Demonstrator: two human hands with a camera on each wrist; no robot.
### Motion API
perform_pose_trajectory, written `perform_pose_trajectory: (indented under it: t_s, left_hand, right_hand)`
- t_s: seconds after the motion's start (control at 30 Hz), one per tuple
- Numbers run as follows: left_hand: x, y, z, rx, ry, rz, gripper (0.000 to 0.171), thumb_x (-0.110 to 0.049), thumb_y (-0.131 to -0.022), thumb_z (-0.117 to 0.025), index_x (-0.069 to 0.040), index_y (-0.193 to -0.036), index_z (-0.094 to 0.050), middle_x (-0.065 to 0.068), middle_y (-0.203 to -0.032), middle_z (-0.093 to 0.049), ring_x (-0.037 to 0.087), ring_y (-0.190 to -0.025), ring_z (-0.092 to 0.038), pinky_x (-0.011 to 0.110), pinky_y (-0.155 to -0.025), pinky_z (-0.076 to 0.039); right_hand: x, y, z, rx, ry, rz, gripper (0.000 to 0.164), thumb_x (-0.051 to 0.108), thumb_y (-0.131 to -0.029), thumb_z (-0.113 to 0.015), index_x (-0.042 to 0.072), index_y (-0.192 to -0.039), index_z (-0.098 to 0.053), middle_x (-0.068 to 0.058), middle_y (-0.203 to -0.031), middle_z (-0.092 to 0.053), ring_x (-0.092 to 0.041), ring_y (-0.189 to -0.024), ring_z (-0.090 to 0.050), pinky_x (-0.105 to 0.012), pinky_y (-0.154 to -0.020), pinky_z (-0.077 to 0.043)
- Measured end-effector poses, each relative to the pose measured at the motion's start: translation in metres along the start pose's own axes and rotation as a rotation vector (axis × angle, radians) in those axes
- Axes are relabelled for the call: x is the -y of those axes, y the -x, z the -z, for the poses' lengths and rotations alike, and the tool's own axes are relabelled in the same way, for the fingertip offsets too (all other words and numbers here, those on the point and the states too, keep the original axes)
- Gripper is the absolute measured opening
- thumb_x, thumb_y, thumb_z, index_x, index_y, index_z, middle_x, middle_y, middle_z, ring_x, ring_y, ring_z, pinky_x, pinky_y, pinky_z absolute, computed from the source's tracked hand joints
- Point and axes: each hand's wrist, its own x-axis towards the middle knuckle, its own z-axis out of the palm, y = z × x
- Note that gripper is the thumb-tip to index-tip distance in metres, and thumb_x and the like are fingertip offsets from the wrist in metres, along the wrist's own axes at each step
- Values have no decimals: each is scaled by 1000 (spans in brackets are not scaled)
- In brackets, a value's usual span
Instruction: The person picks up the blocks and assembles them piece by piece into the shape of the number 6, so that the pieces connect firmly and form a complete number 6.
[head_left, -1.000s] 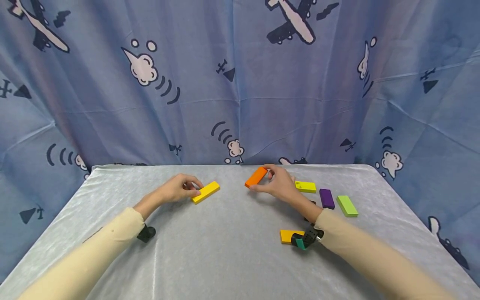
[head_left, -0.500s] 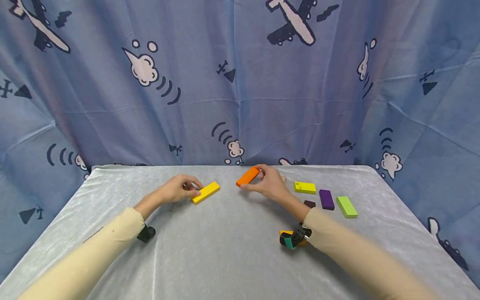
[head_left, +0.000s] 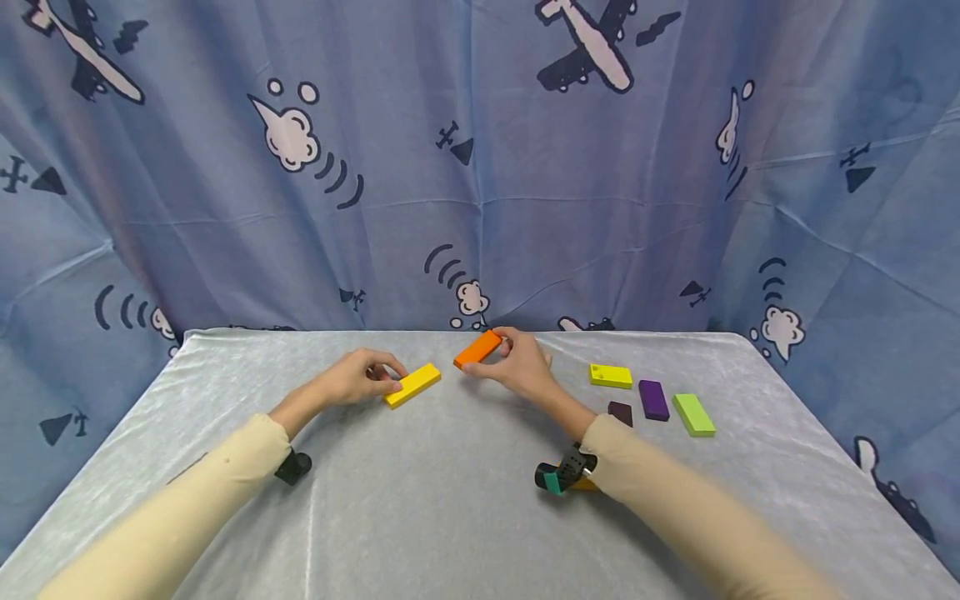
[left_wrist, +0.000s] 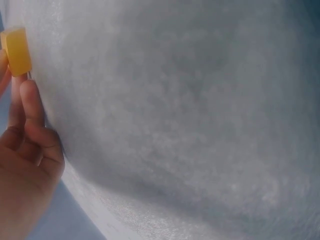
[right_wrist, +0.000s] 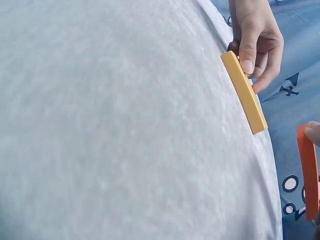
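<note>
My left hand (head_left: pixel 352 379) pinches a yellow block (head_left: pixel 414 385) by its near left end, thumb on one side and fingers on the other; the block lies slantwise at table level. Between the thumb and fingers of my right hand (head_left: pixel 522 367) is an orange block (head_left: pixel 477 350), slanted like the yellow one and a short way beyond its far end. The right wrist view shows the orange block (right_wrist: pixel 308 172) apart from the yellow block (right_wrist: pixel 244 92). In the left wrist view, only one end of the yellow block (left_wrist: pixel 18 52) appears, at the left edge.
To the right lie a lime-yellow block (head_left: pixel 611 376), a purple block (head_left: pixel 654 400), a light green block (head_left: pixel 694 415) and a dark brown block (head_left: pixel 621 412). The right wrist strap partly covers an amber block (head_left: pixel 583 484). A blue patterned curtain (head_left: pixel 405 267) hangs behind the cloth-covered table (head_left: pixel 420 517).
My right hand has carried the orange block leftward, closer to the yellow one, uncovering more of the dark brown block. The left hand and the yellow block have stayed in place.
</note>
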Motion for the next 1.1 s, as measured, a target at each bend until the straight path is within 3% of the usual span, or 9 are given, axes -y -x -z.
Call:
perform_pose_trajectory:
  t_s: [0.27, 0.63, 0.93, 1.1]
  left_hand:
    - [1, 0, 0, -2, 4, 4, 19, -9, -96, -73, -3, -114, -75, 4, -88, -68, 18, -76, -58, 34, -68, -49]
    - [0, 1, 0, -3, 10, 5, 18, -8, -95, -73, -5, -113, -76, 2, -85, -68, 17, -74, -57, 33, -66, -47]
    - [0, 0, 0, 0, 12, -3, 18, -9, -95, -73, -5, -113, -75, 3, -86, -68, 17, -75, -58, 32, -68, -48]
    - [0, 1, 0, -3, 9, -5, 19, -9, -96, -73, -4, -113, -75, 3, -86, -68, 17, -75, -58, 32, -68, -48]
  right_hand:
    - [1, 0, -12, -16, -48, -33, 82, 41, -73, -93, 2, -137, -60, -3, -87, -49, -20, -79, -45, -42, -82, -27]
    - [5, -3, -25, -50, -30, -68, 83, 43, -71, -93, 3, -136, -62, -3, -88, -53, -20, -80, -49, -45, -85, -32]
    - [7, -7, -29, -40, -150, -67, 84, 32, -73, -95, -4, -139, -56, -7, -88, -48, -18, -75, -44, -30, -62, -35]
    - [8, -8, -30, -40, -171, -79, 84, 30, -74, -94, -5, -140, -55, -8, -88, -47, -18, -75, -43, -28, -60, -34]
